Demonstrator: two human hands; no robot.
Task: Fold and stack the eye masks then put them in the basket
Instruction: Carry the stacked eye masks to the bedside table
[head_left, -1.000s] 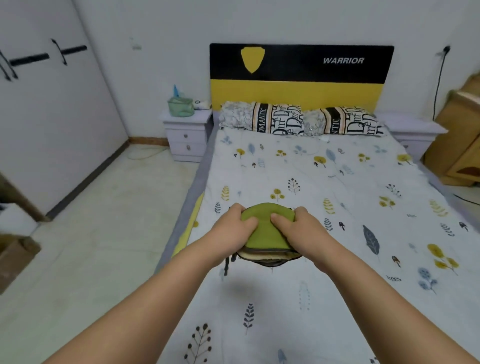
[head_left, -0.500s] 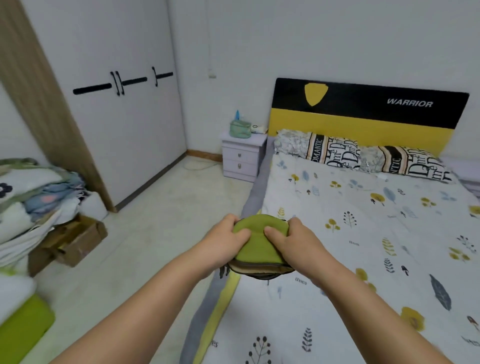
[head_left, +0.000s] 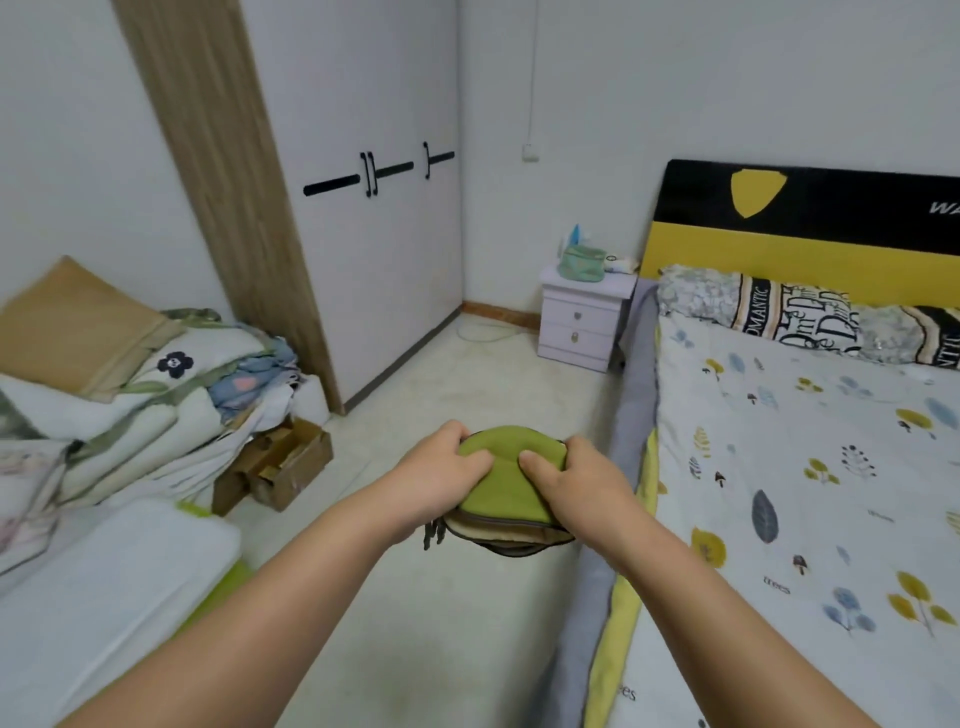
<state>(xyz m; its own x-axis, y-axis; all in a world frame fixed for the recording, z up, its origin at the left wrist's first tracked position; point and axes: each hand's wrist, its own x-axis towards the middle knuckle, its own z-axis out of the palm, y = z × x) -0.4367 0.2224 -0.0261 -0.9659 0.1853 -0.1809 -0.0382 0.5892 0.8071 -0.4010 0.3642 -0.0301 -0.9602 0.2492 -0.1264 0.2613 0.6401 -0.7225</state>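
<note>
- Far left: bedding pile (head_left: 130, 395) and a cardboard box (head_left: 283, 467) on the floor. No basket in view; I cannot tell where it is.
- My left hand (head_left: 441, 480): thumb on top of the masks (head_left: 506, 488), fingers curled under the left edge, clamped on the stack.
- Masks: folded stack, green one on top, tan and darker layers below, held in the air over the floor, just left of the bed (head_left: 810, 467).
- Straps (head_left: 434, 535) hang loose from the lower left of the stack.
- My right hand (head_left: 576, 491): thumb pressed on top, fingers under the right edge, closed on the same stack.
- Risk: if either grip eases, lower layers could slide out and unfold.
- Risk: dangling straps may snag on something, pulling a mask askew.
- Judgement: folding and stacking look done; placement remains.
</note>
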